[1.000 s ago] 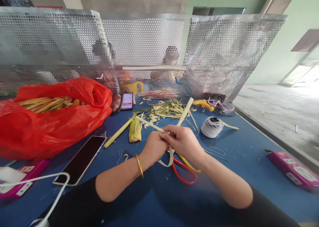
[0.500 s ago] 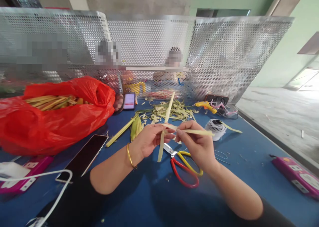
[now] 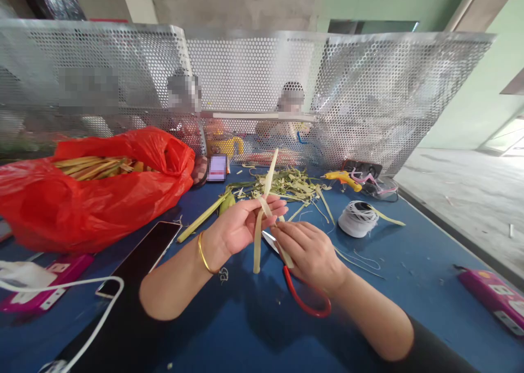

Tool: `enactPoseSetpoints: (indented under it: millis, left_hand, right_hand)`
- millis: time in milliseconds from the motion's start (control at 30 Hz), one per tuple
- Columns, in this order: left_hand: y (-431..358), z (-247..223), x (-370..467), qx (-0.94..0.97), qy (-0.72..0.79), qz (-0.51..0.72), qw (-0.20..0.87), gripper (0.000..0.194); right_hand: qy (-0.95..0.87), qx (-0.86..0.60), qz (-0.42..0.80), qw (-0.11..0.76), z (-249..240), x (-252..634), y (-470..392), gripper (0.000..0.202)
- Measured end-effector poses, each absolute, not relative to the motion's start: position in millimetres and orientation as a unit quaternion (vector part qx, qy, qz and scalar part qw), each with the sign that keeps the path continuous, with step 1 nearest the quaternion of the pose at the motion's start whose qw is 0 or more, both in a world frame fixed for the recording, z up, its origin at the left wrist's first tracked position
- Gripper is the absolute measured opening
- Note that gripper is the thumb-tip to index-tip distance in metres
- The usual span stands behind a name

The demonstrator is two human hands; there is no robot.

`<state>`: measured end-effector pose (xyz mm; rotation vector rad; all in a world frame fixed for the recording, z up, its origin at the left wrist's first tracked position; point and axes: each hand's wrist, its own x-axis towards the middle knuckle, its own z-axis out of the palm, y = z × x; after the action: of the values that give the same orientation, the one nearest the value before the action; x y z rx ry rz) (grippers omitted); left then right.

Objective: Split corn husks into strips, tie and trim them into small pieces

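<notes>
Pale green leaf strips point(image 3: 257, 242) cross in front of me above the blue table. My left hand point(image 3: 241, 226), with a gold bangle at the wrist, pinches them at the crossing, and one end points up and away. My right hand point(image 3: 305, 253) is closed on the other strip, whose end slants down below its fingers. Scissors point(image 3: 305, 302) with a red handle loop lie beneath the right hand, which hides their other handle. Behind the hands is a heap of leaf trimmings point(image 3: 290, 182).
A red plastic bag point(image 3: 102, 209) of stalks sits left, near a phone point(image 3: 141, 256). A white thread spool point(image 3: 358, 218), a yellow glue gun point(image 3: 343, 180) and a purple power strip point(image 3: 493, 294) are on the right. A perforated metal screen point(image 3: 254, 73) stands behind; people are beyond it.
My right hand has turned over and moved down, bringing its strip from pointing right to slanting downward. It now covers the scissors' yellow handle. My left hand keeps its pinch, and the view has shifted slightly.
</notes>
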<state>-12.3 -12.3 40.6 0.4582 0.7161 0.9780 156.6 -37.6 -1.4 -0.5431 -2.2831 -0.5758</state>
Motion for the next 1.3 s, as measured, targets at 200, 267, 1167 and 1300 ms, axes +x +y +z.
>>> enactPoseSetpoints:
  millis: [200, 267, 1167, 1300]
  left_hand:
    - [-10, 38, -15, 0.225, 0.327, 0.471, 0.788, 0.02]
    - [-11, 38, -14, 0.238, 0.329, 0.48, 0.778, 0.021]
    - [-25, 24, 7, 0.358, 0.36, 0.407, 0.759, 0.029]
    - [-19, 26, 2, 0.33, 0.376, 0.41, 0.763, 0.029]
  right_hand:
    - [-0.927, -0.144, -0.192, 0.287, -3, 159, -39, 0.026]
    - [-0.922, -0.137, -0.199, 0.303, -1, 159, -42, 0.027]
    - [-0.442, -0.469, 0.569, 0.511, 3, 152, -21, 0.016]
    - [-0.505, -0.488, 0.584, 0.408, 8, 151, -27, 0.015]
